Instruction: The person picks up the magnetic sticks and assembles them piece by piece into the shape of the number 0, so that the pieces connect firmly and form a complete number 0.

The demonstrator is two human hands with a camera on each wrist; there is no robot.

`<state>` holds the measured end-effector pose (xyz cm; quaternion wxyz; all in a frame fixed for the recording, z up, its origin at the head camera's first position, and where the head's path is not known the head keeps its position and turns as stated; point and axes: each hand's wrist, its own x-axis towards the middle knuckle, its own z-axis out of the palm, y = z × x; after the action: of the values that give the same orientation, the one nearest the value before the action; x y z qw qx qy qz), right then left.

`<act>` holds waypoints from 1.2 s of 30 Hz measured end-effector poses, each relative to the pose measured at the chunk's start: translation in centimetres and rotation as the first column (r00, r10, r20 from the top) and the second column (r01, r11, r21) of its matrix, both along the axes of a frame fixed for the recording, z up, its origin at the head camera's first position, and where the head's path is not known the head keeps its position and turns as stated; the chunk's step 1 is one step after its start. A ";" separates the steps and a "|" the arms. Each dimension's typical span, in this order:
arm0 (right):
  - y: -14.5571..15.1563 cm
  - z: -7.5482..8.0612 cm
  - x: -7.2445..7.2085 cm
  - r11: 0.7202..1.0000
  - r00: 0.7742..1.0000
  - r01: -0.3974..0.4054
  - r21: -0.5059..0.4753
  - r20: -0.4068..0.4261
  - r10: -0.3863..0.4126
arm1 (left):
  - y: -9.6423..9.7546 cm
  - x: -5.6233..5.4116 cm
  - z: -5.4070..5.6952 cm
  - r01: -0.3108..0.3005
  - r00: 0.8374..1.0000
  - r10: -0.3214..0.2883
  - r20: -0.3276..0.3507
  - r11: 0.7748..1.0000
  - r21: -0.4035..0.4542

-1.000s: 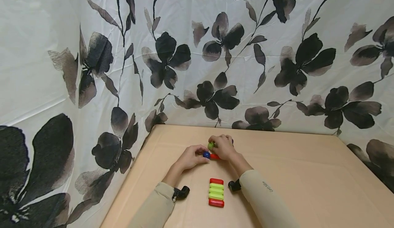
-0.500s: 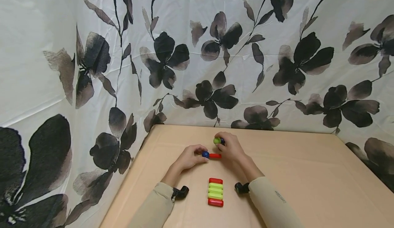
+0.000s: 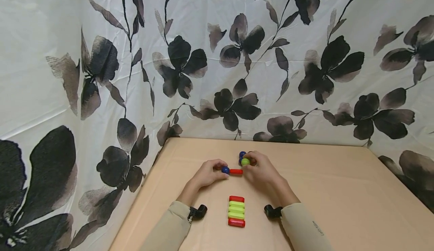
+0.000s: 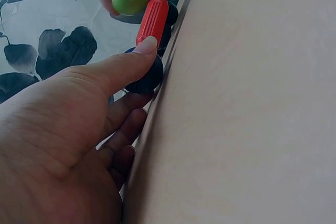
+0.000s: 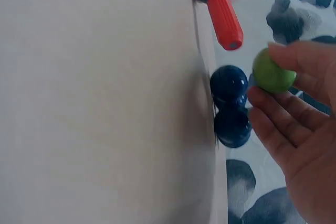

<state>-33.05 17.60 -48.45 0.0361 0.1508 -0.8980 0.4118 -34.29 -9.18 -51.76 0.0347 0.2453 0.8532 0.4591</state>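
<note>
My left hand [image 3: 207,173] pinches a blue ball [image 3: 225,170] between thumb and fingers. From that ball a ribbed red stick [image 3: 236,172] points right, its far end free; in the left wrist view my thumb tip lies at the near end of the stick [image 4: 154,19]. My right hand [image 3: 262,169] holds a glossy green ball [image 3: 245,162] by thumb and fingertips, just beyond the stick's free end and apart from it. Several blue balls [image 5: 231,124] sit close together beside the right fingertips, partly hidden behind the green ball in the head view.
A row of short sticks [image 3: 236,210], red at both ends and yellow-green between, lies nearer on the tan table [image 3: 339,190]. Black wrist cameras [image 3: 272,212] jut inward from both sleeves. A floral curtain [image 3: 190,119] hangs behind the table's far edge.
The right hand has drawn back to the right and turned, bringing the green ball along. The red stick and blue balls now show more. The left hand keeps its hold in nearly the same place.
</note>
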 end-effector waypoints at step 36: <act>0.9 -0.4 0.1 0.993 0.994 -0.061 0.098 0.101 0.052 | 0.5 0.0 0.0 -0.032 0.999 0.033 -0.042 0.999 0.012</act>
<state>-32.98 18.47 -48.86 -0.0273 0.1574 -0.9137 0.3737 -34.27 -8.65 -51.78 0.0080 0.2412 0.8550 0.4590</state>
